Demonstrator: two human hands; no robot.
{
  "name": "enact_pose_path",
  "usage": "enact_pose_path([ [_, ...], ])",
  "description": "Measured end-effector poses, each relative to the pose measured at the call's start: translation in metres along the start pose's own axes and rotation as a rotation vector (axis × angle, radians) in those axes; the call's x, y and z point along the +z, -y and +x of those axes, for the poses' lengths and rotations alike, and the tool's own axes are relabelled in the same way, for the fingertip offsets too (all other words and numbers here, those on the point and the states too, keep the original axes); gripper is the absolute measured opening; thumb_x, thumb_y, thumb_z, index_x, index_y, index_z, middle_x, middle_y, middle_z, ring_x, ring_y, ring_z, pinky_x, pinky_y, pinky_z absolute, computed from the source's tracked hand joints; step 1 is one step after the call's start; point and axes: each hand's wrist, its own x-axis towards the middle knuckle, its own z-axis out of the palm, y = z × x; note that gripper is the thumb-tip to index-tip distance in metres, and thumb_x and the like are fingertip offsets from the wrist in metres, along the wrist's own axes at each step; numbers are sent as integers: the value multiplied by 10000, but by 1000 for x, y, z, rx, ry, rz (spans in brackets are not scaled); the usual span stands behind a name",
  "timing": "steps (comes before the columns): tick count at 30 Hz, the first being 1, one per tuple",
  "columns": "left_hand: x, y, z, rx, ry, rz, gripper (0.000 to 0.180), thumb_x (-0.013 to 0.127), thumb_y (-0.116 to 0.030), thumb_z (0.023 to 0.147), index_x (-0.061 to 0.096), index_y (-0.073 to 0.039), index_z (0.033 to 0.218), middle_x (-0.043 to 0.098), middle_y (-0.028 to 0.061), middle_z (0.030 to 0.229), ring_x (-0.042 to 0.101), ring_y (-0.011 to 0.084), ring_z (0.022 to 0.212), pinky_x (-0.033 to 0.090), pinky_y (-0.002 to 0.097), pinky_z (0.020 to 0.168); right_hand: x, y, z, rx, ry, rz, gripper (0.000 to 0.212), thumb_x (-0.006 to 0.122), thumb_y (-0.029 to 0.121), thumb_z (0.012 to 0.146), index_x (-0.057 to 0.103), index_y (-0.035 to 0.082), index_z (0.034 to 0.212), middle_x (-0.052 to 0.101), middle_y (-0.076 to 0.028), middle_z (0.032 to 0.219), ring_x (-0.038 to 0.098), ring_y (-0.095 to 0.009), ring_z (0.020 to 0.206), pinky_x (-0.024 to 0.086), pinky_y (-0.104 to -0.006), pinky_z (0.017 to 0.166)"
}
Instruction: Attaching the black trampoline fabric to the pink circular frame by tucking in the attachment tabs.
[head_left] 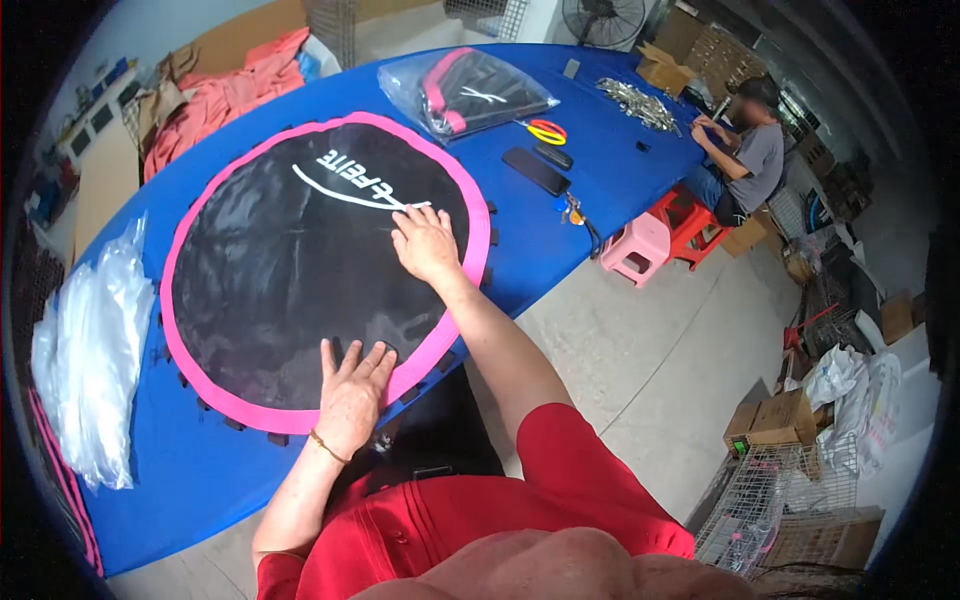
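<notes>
The left hand [352, 395] lies flat, fingers apart, across the near pink rim [250, 412] of a round black mat [290, 270]; the right hand [428, 245] rests flat and open farther out, by its white print [358, 178]; beneath both hands, the mat lies on the blue worktop [540, 240]; beyond the right hand, rightward, are scissors [547, 131] and a dark phone [536, 171].

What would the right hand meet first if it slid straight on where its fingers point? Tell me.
The right hand would first meet the white print on the black mat, right in front of it; that looks flat, so probably no obstacle. Farther on lies the pink border.
</notes>
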Motion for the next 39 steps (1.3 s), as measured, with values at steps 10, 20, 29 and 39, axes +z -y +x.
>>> enact_pose_path([
  [10, -17, -2, -26, -84, 53, -33, 657, 586, 15, 908, 626, -130, 1548, 625, 95, 1590, 534, 396, 1502, 153, 711, 1319, 3, -5, 0, -5, 10, 29, 433, 621, 322, 1043, 716, 84, 1392, 657, -183, 1493, 535, -393, 1443, 345, -630, 1229],
  [20, -4, -4, -7, -34, 46, -1, 615, 637, -121, 955, 588, -110, 1568, 583, 96, 1620, 509, 384, 1515, 168, 697, 1317, 19, -17, 1, -101, -67, -143, 403, 603, 380, 1033, 751, 157, 1335, 712, -112, 1435, 611, -344, 1360, 424, -601, 1141],
  [29, -9, 3, -35, -117, 128, 27, 672, 653, -93, 953, 552, -148, 1615, 559, 63, 1655, 482, 360, 1548, 136, 689, 1331, 23, -17, 0, -59, -23, -71, 449, 578, 395, 1052, 749, 162, 1396, 686, -127, 1498, 556, -361, 1450, 359, -563, 1210],
  [39, 4, -12, 18, -20, 81, 73, 580, 563, -121, 1016, 572, -156, 1594, 566, 62, 1649, 506, 351, 1531, 171, 699, 1318, 24, -19, 2, -67, -45, -58, 437, 598, 378, 1046, 751, 157, 1391, 696, -125, 1479, 569, -357, 1437, 371, -572, 1209],
])
